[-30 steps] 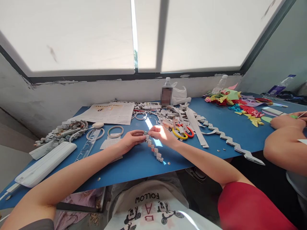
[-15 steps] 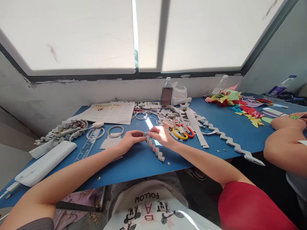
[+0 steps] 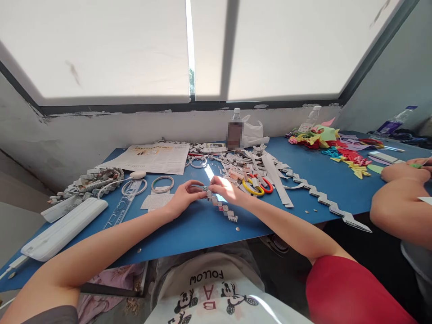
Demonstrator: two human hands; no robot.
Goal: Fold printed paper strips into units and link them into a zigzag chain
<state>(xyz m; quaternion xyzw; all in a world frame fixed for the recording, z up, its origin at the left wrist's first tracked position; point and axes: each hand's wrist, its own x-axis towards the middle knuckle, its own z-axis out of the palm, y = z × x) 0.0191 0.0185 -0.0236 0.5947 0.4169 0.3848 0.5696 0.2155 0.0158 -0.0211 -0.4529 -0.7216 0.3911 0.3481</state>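
Observation:
A zigzag chain of folded newsprint strips (image 3: 222, 207) hangs down and to the right from between my hands, above the blue table. My left hand (image 3: 187, 194) pinches the chain's upper end between thumb and fingers. Close against it, my right hand (image 3: 225, 189) is closed on the same end, its fingertips partly hidden. Scissors with yellow and red handles (image 3: 254, 191) lie just beyond my right hand. To the left of my left hand are a small printed paper piece (image 3: 155, 202) and a roll of tape (image 3: 162, 184).
Behind my hands spreads a heap of folded paper strips (image 3: 241, 161), beside a newspaper sheet (image 3: 158, 157). A longer zigzag chain (image 3: 320, 197) reaches the table's right front edge. A white power strip (image 3: 64, 229) lies left. A co-worker's arm (image 3: 401, 193) rests at right, near coloured paper pieces (image 3: 354, 157).
The chain's hanging end has swung slightly to the right and up. Both hands stay pinched on its upper end, with a small shift of the fingers.

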